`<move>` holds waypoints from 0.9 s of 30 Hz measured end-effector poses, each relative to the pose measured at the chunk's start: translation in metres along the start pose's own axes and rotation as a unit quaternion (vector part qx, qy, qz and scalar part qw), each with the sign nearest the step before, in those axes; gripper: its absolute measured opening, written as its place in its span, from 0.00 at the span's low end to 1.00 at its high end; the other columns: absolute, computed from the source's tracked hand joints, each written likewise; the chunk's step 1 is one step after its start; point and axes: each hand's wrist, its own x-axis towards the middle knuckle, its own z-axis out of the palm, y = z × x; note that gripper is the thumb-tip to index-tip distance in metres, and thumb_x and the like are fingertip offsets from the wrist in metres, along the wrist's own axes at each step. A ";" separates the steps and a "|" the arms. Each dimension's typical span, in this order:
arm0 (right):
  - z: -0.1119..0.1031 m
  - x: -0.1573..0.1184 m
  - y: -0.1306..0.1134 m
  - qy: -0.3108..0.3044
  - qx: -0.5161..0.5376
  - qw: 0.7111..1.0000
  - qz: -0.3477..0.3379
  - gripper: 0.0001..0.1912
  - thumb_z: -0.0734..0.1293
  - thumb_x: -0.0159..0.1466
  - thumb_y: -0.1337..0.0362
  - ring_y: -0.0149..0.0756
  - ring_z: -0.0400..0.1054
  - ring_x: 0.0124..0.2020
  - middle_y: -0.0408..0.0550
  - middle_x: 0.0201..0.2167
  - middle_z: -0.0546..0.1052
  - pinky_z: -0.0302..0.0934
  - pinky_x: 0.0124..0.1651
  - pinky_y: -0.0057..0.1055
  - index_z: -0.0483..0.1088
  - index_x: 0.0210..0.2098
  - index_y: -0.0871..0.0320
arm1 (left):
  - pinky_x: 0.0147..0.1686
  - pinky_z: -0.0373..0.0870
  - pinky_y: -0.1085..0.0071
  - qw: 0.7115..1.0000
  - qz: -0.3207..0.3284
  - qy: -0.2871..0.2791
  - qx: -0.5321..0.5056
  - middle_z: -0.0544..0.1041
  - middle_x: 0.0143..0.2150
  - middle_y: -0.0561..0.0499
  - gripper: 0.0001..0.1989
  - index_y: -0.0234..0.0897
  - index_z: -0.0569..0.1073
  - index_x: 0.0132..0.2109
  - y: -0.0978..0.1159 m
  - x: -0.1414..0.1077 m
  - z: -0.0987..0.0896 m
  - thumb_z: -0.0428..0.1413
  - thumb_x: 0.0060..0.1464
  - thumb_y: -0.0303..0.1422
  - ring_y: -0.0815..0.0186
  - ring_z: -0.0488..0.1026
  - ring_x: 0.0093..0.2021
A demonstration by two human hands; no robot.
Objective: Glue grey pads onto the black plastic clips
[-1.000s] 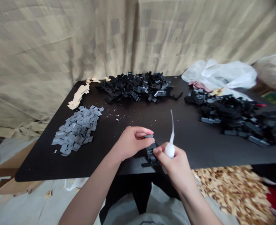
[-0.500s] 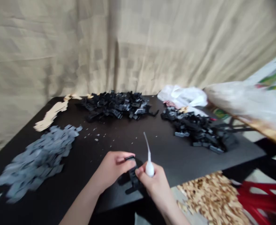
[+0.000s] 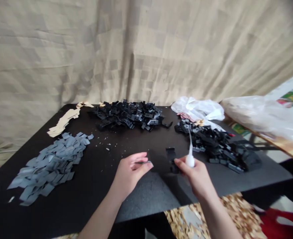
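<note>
1. The left hand (image 3: 129, 172) sits over the black table (image 3: 146, 199), with thumb and fingers pressed together, pinching a thin dark strip (image 3: 143, 162) by its edge. The strip is too small to make out in detail.
2. The right hand (image 3: 194, 172) is closed around a white squeeze bottle (image 3: 189, 161), whose long thin nozzle points up and slightly away from the person. The fingers are wrapped around the bottle's round body, which they grip firmly.
3. A black plastic part (image 3: 171, 159) lies on the table between the hands, just beside the right hand's fingertips (image 3: 177, 161). I cannot tell whether they touch it.
4. Around the hands, at 9 o'clock, is a wide spread of grey square pieces (image 3: 51, 169). Tan paper strips (image 3: 64, 121) lie at 10 o'clock.
5. At 12 o'clock is a heap of black plastic parts (image 3: 128, 116), with white crumbs (image 3: 108, 149) scattered on the table in front of it. A second black heap (image 3: 216, 146) sits at 2 o'clock, below a white plastic bag (image 3: 197, 109) at 1 o'clock.
6. A clear bag (image 3: 258, 116) bulges past the table at 2 o'clock, and a tan checked cloth (image 3: 146, 49) hangs behind everything.
</note>
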 end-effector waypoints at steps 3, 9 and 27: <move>0.024 -0.030 -0.002 -0.058 0.018 0.998 0.001 0.18 0.69 0.47 0.53 0.23 0.49 0.17 0.40 0.14 0.60 0.44 0.21 0.22 0.65 0.21 0.63 | 0.37 0.72 0.67 0.998 0.012 -0.053 0.035 0.76 0.44 0.41 0.22 0.33 0.73 0.47 0.004 0.002 0.001 0.61 0.42 0.36 0.60 0.75 0.37; 0.035 -0.045 -0.010 -0.145 0.014 0.989 0.022 0.15 0.68 0.48 0.56 0.22 0.48 0.18 0.38 0.15 0.58 0.42 0.21 0.21 0.63 0.21 0.62 | 0.31 0.73 0.70 0.995 -0.014 -0.095 0.030 0.79 0.37 0.44 0.18 0.33 0.76 0.43 0.004 0.006 -0.003 0.61 0.43 0.35 0.59 0.75 0.38; 0.033 -0.058 -0.012 -0.199 -0.041 0.979 -0.023 0.15 0.66 0.51 0.58 0.23 0.48 0.19 0.39 0.16 0.58 0.44 0.20 0.21 0.60 0.20 0.61 | 0.22 0.65 0.74 0.988 0.041 -0.088 0.120 0.73 0.19 0.51 0.08 0.34 0.76 0.26 0.002 -0.004 -0.005 0.58 0.43 0.35 0.67 0.70 0.21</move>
